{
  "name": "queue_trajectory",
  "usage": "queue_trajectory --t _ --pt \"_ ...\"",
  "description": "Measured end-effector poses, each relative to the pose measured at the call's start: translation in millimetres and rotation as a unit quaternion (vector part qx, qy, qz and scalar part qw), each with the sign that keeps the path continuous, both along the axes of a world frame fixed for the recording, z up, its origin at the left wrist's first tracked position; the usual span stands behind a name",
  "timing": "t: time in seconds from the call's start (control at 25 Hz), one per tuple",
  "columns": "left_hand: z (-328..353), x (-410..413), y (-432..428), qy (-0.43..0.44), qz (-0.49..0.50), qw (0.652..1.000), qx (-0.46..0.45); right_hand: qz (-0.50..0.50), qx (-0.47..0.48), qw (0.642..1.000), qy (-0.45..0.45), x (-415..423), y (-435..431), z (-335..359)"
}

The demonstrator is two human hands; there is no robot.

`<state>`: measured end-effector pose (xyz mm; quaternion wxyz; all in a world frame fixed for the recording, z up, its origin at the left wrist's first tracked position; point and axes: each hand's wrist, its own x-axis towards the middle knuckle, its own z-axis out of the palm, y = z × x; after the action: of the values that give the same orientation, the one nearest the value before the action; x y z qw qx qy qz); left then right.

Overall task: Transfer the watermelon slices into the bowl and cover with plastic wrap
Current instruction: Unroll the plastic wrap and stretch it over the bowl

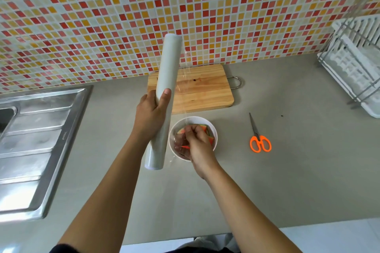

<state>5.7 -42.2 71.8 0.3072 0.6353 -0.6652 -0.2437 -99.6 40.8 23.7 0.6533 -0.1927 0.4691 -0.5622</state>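
Plastic wrap (184, 72) is pinched by right hand's (197, 141) fingers (190, 129) over bowl (215, 135).

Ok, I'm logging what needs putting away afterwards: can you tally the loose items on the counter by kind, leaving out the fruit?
Plastic wrap roll: 1
Bowl: 1
Cutting board: 1
Scissors: 1
Dish rack: 1
Total: 5

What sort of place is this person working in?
Most likely a home kitchen: a stainless steel sink is set into the grey counter, a white dish rack stands by the mosaic-tiled wall, and a wooden cutting board lies on the counter.
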Motion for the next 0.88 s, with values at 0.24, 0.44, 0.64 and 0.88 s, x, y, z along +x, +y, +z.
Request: queue_trajectory --t 0.24,0.44,0.64,0.88 --pt "5.0 -7.8 14.1 -0.111 0.046 0.993 -0.014 -0.006 -0.005 0.992 0.125 -9.5 10.5 -2.4" --pt "17.5 -5.9 16.4 -0.12 -0.008 0.992 0.04 -0.017 0.083 0.993 0.085 -12.5 -17.1 1.8" --pt "23.8 -1.7 22.3 -0.133 -0.011 0.989 0.065 0.079 0.028 0.996 0.04 12.7 -52.0 21.7" --pt "7.6 2.3 27.1 -0.251 -0.023 0.965 0.071 -0.116 -0.018 0.971 0.208 12.8 -52.1 6.4"
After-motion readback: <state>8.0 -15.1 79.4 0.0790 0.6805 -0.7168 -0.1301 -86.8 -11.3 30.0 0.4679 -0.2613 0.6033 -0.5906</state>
